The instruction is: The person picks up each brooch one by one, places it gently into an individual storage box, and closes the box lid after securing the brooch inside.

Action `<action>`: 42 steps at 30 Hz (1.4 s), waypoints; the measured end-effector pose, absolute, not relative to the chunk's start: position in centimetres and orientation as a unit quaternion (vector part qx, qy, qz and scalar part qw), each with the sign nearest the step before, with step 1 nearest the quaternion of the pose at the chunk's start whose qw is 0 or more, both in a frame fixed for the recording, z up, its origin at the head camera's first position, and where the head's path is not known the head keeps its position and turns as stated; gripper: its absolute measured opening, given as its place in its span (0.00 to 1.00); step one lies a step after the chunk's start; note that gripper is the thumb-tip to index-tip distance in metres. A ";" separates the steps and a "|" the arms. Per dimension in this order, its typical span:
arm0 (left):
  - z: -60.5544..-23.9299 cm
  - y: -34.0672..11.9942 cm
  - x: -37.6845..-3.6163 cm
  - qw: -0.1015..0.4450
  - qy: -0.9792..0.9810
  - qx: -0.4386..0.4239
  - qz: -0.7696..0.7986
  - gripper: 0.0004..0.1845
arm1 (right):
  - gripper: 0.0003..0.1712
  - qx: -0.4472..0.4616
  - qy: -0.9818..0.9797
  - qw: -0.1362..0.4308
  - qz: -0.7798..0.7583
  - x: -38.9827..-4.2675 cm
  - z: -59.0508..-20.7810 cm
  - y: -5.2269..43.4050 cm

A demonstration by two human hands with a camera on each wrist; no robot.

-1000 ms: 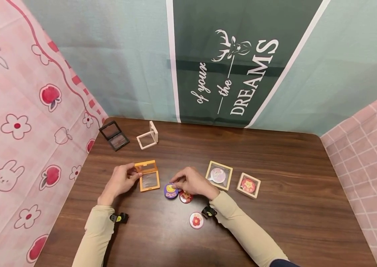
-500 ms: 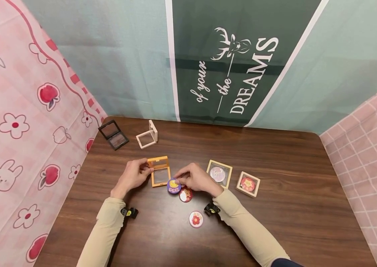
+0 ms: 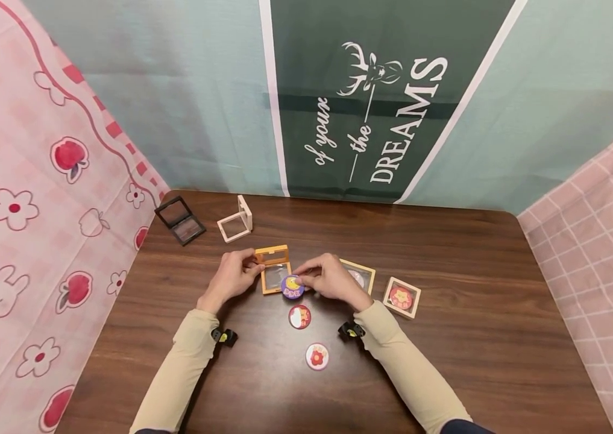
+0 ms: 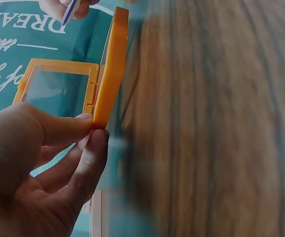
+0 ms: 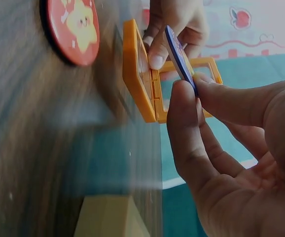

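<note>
My left hand (image 3: 232,278) pinches an open, hinged orange display frame (image 4: 114,69) near its hinge, between thumb and fingers. One half lies low over the table and the other stands up behind it, each with a clear film window. Between thumb and fingertips, my right hand (image 3: 336,282) holds a round purple button badge (image 3: 292,289) with a yellow figure. The badge is tilted at the frame's near right corner and overlaps it in the head view. In the right wrist view the badge (image 5: 178,54) is seen nearly edge-on, in front of the frame.
Nearer me lie a red-and-white badge (image 3: 299,317) and a white badge with a red flower (image 3: 317,357). A yellow frame (image 3: 369,282) and a cream frame (image 3: 417,299), both with badges, are at the right. Open black (image 3: 187,231) and white (image 3: 246,213) frames stand at back left.
My left hand has moved the orange frame right and slightly away from me. My right hand has brought the purple badge the same way, uncovering the red-and-white badge.
</note>
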State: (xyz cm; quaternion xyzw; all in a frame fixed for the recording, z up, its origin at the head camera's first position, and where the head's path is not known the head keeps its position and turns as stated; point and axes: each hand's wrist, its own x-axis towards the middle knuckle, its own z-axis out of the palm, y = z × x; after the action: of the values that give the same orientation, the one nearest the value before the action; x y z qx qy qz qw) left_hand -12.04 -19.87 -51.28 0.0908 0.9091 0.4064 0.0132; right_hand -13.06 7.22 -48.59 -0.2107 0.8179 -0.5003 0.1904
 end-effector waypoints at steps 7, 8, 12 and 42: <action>-51.6 -18.7 -12.6 0.022 0.908 0.095 0.408 0.02 | 0.06 -0.196 0.829 0.149 -0.502 -13.7 -48.5 8.1; -51.6 -18.5 -12.7 0.023 0.908 0.095 0.408 0.03 | 0.06 -0.195 0.831 0.142 -0.502 -13.9 -48.4 8.2; -51.7 -17.5 -13.2 0.025 0.906 0.098 0.411 0.03 | 0.06 -0.188 0.837 0.122 -0.500 -14.4 -48.4 8.8; -51.9 -12.4 -15.7 0.057 0.906 0.087 0.410 0.04 | 0.05 -0.089 0.855 0.118 -0.496 -15.8 -49.8 10.7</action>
State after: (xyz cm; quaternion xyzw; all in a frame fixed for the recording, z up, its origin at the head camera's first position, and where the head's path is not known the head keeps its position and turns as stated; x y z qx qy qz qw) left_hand -15.67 -12.39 -51.92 0.0868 0.9062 0.4099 0.0568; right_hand -15.83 10.72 -49.82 -0.0895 0.8554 -0.4962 0.1185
